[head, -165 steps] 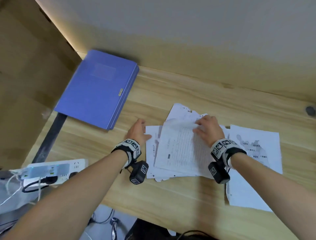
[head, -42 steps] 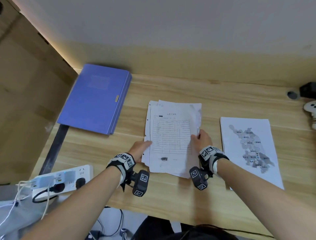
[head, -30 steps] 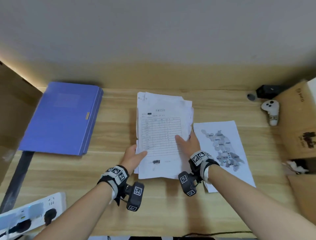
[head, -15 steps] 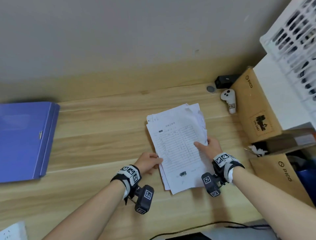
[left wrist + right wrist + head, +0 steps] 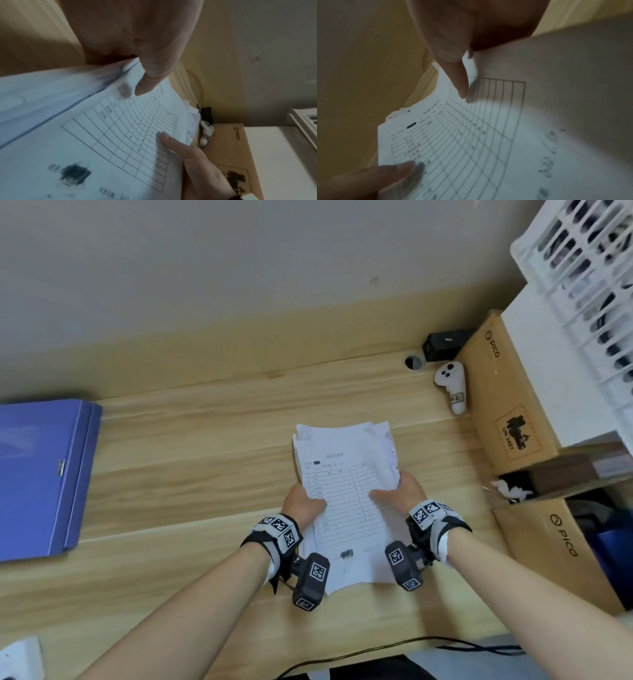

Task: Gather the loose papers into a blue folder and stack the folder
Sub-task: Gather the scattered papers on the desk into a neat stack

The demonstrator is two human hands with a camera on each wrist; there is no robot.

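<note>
The gathered papers (image 5: pixel 344 501) sit as one uneven sheaf between the two hands, a ruled form on top, its far edges ragged and not squared. The left hand (image 5: pixel 303 505) pinches the sheaf's left edge with thumb (image 5: pixel 150 75) on top; the right hand (image 5: pixel 399 494) grips the right edge likewise. The gathering step looks all but done. Next comes carrying the sheaf over to the blue folder (image 5: pixel 41 477), which lies closed on the bench (image 5: pixel 191 446) well off to the left of the left hand; one hand will have to let go to open its cover.
</note>
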